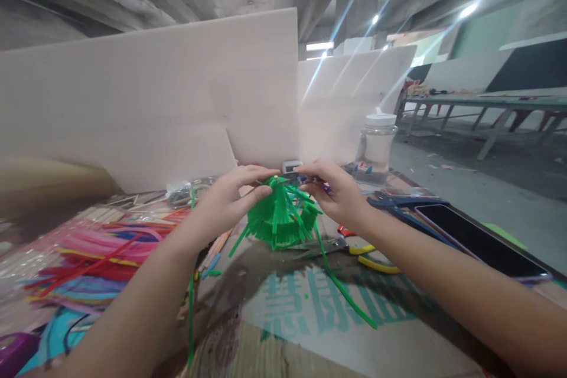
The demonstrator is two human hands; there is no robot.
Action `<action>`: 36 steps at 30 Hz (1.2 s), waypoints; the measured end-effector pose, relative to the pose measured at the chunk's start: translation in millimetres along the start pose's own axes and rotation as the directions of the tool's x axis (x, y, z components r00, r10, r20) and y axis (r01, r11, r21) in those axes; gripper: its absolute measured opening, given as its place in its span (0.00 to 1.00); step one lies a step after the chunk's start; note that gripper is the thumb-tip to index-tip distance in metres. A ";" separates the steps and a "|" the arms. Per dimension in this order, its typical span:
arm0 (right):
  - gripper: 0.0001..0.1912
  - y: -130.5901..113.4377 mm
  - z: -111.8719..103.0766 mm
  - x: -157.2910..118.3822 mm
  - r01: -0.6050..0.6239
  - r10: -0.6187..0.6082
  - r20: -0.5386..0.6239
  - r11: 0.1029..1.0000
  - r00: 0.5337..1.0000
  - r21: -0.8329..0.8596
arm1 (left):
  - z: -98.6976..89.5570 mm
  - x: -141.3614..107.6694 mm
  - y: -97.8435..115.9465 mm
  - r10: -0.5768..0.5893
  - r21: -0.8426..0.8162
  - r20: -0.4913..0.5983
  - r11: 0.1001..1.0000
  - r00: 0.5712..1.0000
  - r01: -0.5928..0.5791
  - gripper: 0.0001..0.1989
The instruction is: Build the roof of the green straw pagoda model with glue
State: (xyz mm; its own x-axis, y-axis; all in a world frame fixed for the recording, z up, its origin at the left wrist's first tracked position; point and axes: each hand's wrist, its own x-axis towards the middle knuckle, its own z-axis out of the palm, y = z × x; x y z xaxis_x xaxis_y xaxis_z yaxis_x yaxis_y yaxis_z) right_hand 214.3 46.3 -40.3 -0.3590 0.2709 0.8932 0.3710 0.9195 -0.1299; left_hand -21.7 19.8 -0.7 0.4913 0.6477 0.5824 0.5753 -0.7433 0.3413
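Item 1: green, cone-shaped, layered piece of fuzzy pipe-cleaner strips point(274, 218), pale stick tip showing at its peak; stands on the worktop between the two hands; landmark for this entry.

Item 2: left hand point(241, 189), at the cone's upper left; thumb and fingertips closed about the peak.

Item 3: right hand point(334, 189), just right of the cone's top; fingers bunched near a small dark object, grip unclear.

Item 4: long, thin green fuzzy strip point(345, 292), trailing from the cone's lower right.

Item 5: yellow-handled metal scissors point(339, 244), just right of the cone's base.

Item 6: pile of multicoloured fuzzy strips point(110, 248), left of the cone.

Handling note, by judgement: a light pinch at the peak should keep the stick upright without crushing the fringe; small, close right-hand moves look best; the trailing strip is best kept clear of the blades.
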 end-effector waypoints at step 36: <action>0.13 81.7 -21.2 -22.9 -0.426 0.607 0.477 0.791 0.636 -0.438 | 3.2 3.9 -26.1 -0.313 -0.126 -0.062 0.944 0.948 0.303 0.22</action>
State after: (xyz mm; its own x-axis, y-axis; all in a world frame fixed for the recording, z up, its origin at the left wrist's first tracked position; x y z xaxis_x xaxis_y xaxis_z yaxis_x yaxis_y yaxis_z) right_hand 271.0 109.2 -62.2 -0.4119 0.8660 0.2835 0.8219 0.4874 -0.2947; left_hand -32.8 42.3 -9.7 0.2452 0.8360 0.4908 0.6097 -0.5266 0.5924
